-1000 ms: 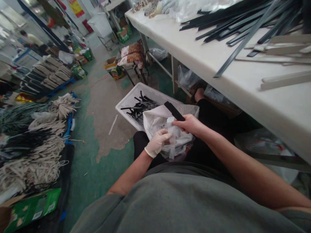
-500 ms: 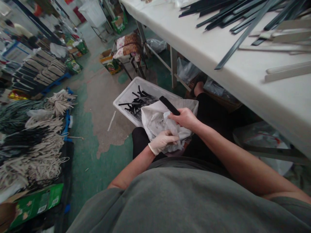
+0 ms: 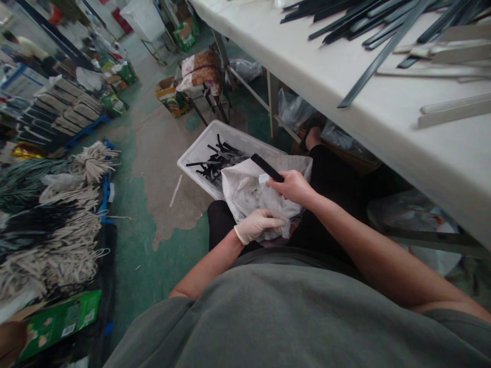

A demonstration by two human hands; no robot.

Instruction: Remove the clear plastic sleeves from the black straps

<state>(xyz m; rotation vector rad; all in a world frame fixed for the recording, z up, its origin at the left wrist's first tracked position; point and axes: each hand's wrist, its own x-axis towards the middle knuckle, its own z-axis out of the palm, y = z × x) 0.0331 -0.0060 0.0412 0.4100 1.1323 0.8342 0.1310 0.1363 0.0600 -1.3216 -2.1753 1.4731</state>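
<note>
My right hand (image 3: 293,186), bare, is closed round a flat black strip (image 3: 264,166) that sticks out up and to the left. A small white piece (image 3: 264,179) shows beside its fingertips. My left hand (image 3: 259,225) wears a pale thin glove; its fingers are drawn together low over a white plastic bag (image 3: 240,184). What they pinch, if anything, is hidden. The bag lies open over my lap, with small bits inside. Beyond it stands a white bin (image 3: 192,174) holding many short black strips (image 3: 220,158).
Long dark strips (image 3: 368,25) and beige strips (image 3: 456,110) lie on the white table (image 3: 387,120) to my right. A cushioned stool (image 3: 201,66) stands past the bin. Bundles of cords (image 3: 57,225) fill a pallet at left. A person (image 3: 32,48) is far back.
My left hand has shifted slightly right and down over the bag. The right hand and its black strip stay almost in place.
</note>
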